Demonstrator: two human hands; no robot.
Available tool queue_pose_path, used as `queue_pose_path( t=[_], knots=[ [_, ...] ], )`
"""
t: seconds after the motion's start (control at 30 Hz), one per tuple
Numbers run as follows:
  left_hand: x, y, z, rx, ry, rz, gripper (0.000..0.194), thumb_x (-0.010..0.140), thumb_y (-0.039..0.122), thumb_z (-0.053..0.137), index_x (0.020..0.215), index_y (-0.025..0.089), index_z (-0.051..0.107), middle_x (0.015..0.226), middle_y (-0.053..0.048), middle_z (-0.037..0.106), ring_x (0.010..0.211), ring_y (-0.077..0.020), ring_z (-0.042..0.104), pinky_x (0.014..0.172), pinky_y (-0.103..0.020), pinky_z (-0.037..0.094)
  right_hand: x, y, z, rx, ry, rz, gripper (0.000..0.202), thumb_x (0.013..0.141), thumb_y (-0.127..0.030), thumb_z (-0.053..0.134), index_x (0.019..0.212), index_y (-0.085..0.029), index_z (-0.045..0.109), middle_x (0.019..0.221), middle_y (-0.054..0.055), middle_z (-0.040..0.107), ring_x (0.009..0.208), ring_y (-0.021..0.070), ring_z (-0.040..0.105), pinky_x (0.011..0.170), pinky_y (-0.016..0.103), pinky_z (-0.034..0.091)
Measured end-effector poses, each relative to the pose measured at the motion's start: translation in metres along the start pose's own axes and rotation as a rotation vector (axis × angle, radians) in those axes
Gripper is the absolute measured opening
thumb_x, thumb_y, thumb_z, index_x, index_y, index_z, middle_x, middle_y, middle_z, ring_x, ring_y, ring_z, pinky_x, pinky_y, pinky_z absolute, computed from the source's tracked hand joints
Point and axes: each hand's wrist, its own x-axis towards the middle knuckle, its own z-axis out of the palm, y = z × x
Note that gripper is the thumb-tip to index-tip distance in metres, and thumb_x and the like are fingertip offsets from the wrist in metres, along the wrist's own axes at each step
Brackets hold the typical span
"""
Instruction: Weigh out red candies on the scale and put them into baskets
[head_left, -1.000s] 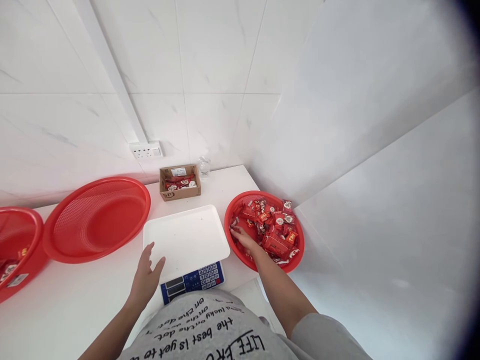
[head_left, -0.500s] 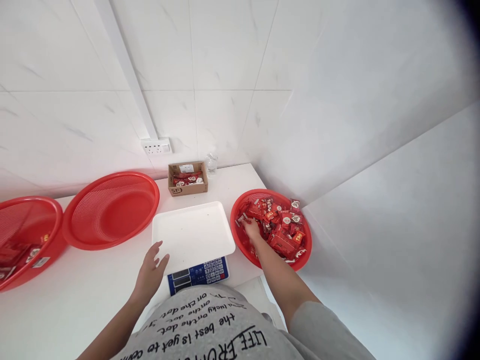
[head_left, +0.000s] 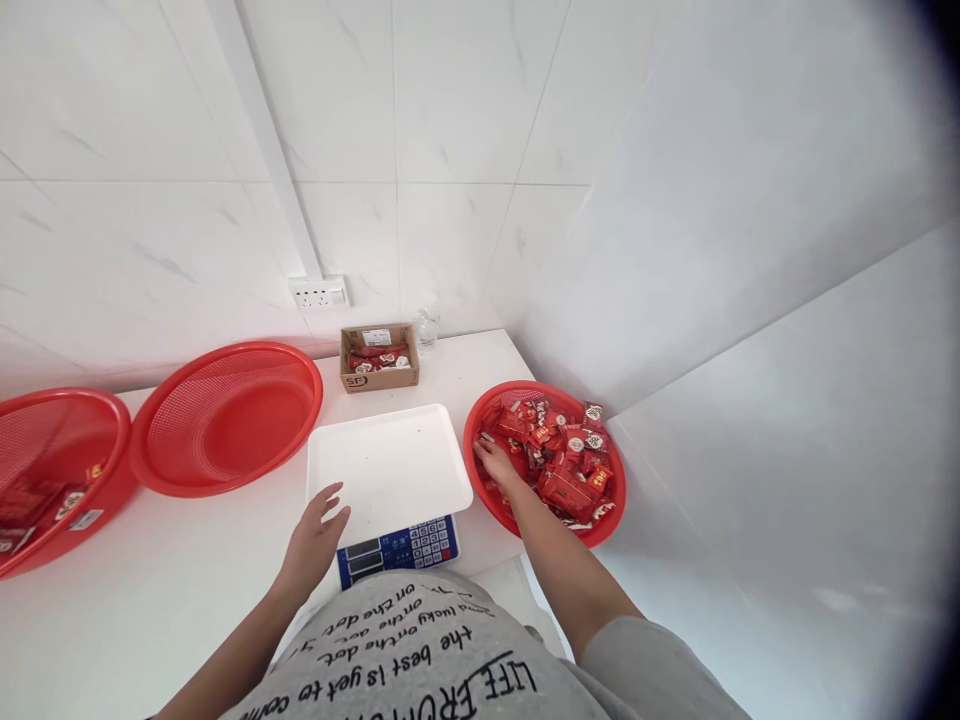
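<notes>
My right hand [head_left: 498, 466] is inside the red basket [head_left: 619, 500] on the right, at its left side. Its fingers are bent together among small red packets [head_left: 571, 485] with white and gold print; what they grip is too small to make out. Over the front left corner of a white scale tray [head_left: 386, 460] hovers my left hand [head_left: 319, 530], fingers apart and holding nothing. Below the tray shows the blue keypad panel [head_left: 397, 548] of the scale. Apart from a few tiny dark specks, the tray bears nothing.
Two more red baskets stand on the left: one empty basket [head_left: 225, 470], and another basket [head_left: 112, 480] with red packets. Behind the tray are a small cardboard box [head_left: 382, 379] of packets and a clear plastic item [head_left: 427, 328]. A tiled wall [head_left: 465, 130] borders the table.
My right hand has shifted slightly left and down within the basket, its fingers curling in more. My left hand has moved a little right over the tray. The view has shifted slightly.
</notes>
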Motion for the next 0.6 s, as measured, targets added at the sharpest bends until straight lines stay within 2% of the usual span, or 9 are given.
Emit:
queue_pose_path(
  t=[0.13, 0.23, 0.33, 0.47, 0.6],
  knots=[
    [0.002, 0.003, 0.003, -0.002, -0.044, 0.021, 0.047, 0.078, 0.041, 0.048, 0.121, 0.021, 0.049, 0.124, -0.012, 0.056, 0.118, -0.024, 0.051, 0.092, -0.037, 0.046, -0.006, -0.007, -0.002, 0.091, 0.046, 0.088, 0.043, 0.079, -0.038, 0.054, 0.119, -0.024, 0.052, 0.118, 0.009, 0.061, 0.097, 0.0201, 0.061, 0.076, 0.033, 0.051],
    [0.003, 0.004, 0.004, 0.013, -0.076, 0.035, 0.049, 0.077, 0.042, 0.048, 0.121, 0.021, 0.049, 0.122, -0.012, 0.057, 0.116, -0.024, 0.053, 0.09, -0.037, 0.047, -0.007, -0.012, -0.003, 0.157, 0.003, 0.15, 0.046, 0.08, -0.043, 0.052, 0.123, -0.027, 0.048, 0.111, 0.008, 0.064, 0.086, 0.0193, 0.064, 0.067, 0.033, 0.052],
    [0.004, 0.003, 0.003, 0.029, -0.093, 0.056, 0.049, 0.075, 0.044, 0.048, 0.118, 0.02, 0.05, 0.122, -0.012, 0.058, 0.113, -0.0238, 0.055, 0.089, -0.036, 0.048, -0.01, -0.015, -0.004, 0.198, -0.058, 0.198, 0.047, 0.077, -0.047, 0.057, 0.12, -0.03, 0.051, 0.104, 0.005, 0.066, 0.076, 0.0185, 0.065, 0.059, 0.032, 0.051],
    [0.005, 0.0, 0.002, 0.038, -0.1, 0.051, 0.049, 0.073, 0.046, 0.05, 0.115, 0.02, 0.053, 0.116, -0.011, 0.062, 0.109, -0.0244, 0.058, 0.086, -0.036, 0.05, -0.016, -0.015, -0.006, 0.25, -0.142, 0.256, 0.042, 0.075, -0.051, 0.059, 0.111, -0.029, 0.056, 0.101, 0.004, 0.067, 0.074, 0.0163, 0.063, 0.058, 0.029, 0.051],
    [0.007, 0.001, 0.005, 0.045, -0.117, 0.081, 0.046, 0.074, 0.045, 0.049, 0.112, 0.02, 0.054, 0.117, -0.01, 0.062, 0.107, -0.0239, 0.059, 0.085, -0.036, 0.051, -0.019, -0.014, -0.006, 0.225, -0.134, 0.259, 0.031, 0.074, -0.04, 0.06, 0.099, -0.022, 0.062, 0.094, 0.006, 0.068, 0.07, 0.0151, 0.062, 0.057, 0.027, 0.05]
  ],
)
